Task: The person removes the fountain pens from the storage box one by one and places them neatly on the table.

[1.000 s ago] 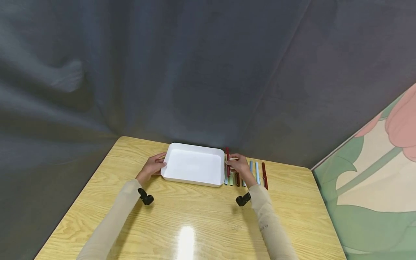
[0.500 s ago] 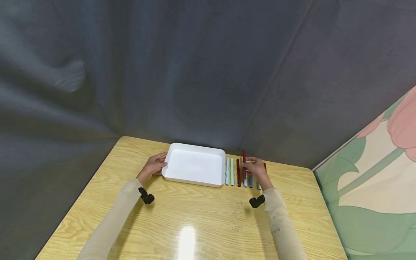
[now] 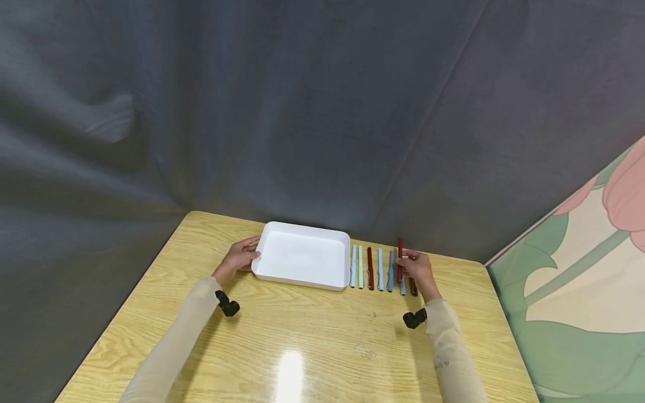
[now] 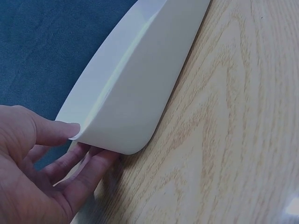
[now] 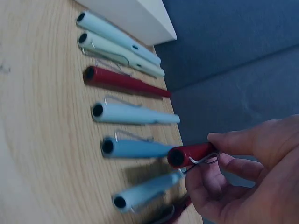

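Observation:
A white tray (image 3: pixel 302 257) lies at the back of the table. My left hand (image 3: pixel 238 258) holds its left end; in the left wrist view the thumb is on the rim and the fingers are below it. My right hand (image 3: pixel 418 270) pinches a red pen (image 5: pixel 191 155) with a metal clip, held above the row to the right of the tray. Below it on the table lie a light blue pen (image 5: pixel 147 190) and a dark red pen (image 5: pixel 170 215), both partly covered. A blue pen (image 3: pixel 391 271) lies just left of the hand.
Further left in the row are a light blue pen (image 3: pixel 380 270), a dark red pen (image 3: pixel 370 268), a pale green pen (image 3: pixel 360 267) and another light blue pen (image 3: pixel 353 267) beside the tray. A dark curtain (image 3: pixel 322 112) hangs behind the wooden table (image 3: pixel 327 341).
My right hand has moved right along the row with the red pen, from beside the tray to near the row's right end. My left hand has stayed on the tray.

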Motion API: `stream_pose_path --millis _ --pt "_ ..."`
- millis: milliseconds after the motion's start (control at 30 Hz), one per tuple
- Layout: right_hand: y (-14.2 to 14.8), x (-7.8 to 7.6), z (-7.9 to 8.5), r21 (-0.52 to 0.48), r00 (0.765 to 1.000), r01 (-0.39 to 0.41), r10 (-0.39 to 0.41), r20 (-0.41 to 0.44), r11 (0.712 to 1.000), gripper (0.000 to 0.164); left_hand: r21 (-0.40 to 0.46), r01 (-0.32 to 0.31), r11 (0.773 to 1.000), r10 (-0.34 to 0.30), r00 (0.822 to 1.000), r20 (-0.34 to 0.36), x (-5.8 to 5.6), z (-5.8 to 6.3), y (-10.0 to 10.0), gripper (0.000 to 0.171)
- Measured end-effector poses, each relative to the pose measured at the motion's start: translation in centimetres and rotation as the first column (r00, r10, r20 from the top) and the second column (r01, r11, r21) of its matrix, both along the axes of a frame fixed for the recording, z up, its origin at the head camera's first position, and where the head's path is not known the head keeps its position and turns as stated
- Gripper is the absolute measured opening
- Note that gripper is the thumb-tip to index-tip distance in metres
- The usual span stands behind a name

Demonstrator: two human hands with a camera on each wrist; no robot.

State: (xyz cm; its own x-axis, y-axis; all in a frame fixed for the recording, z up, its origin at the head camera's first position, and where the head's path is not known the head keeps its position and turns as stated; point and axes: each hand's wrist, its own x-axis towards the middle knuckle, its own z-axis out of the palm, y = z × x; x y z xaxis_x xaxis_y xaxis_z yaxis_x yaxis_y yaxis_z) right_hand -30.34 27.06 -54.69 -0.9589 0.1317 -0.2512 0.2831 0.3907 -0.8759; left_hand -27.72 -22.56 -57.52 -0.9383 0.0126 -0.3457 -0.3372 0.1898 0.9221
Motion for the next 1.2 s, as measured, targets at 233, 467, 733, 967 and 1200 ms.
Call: stream_pose_path --millis 233,467,733,967,1200 --pt "2.1 0.2 0.3 0.002 0.998 0.061 -0.061 0.009 0.998 0.044 0.004 -0.007 1.000 0.007 1.000 0.008 -0.1 0.1 0.1 0.062" --pt "4.1 0.7 0.1 -0.068 0.996 0.090 -0.088 0.033 0.994 0.044 -0.003 -0.010 1.000 0.010 1.000 0.007 0.0 0.3 0.0 0.062" --pt "6.0 1.3 -1.1 -0.002 0.992 0.125 -0.125 0.032 0.992 0.035 0.000 -0.015 1.000 0.015 1.000 0.015 -0.1 -0.1 0.1 0.061" --pt "6.5 1.9 -2.2 0.090 0.982 0.186 -0.187 0.004 0.978 0.028 0.023 0.000 1.000 0.000 1.000 -0.008 -0.1 -0.3 0.0 0.061" --pt "6.5 2.3 -2.7 0.279 0.984 0.176 -0.169 -0.048 0.944 0.026 0.026 0.003 1.000 -0.002 1.000 -0.011 0.0 -0.3 -0.1 0.061"
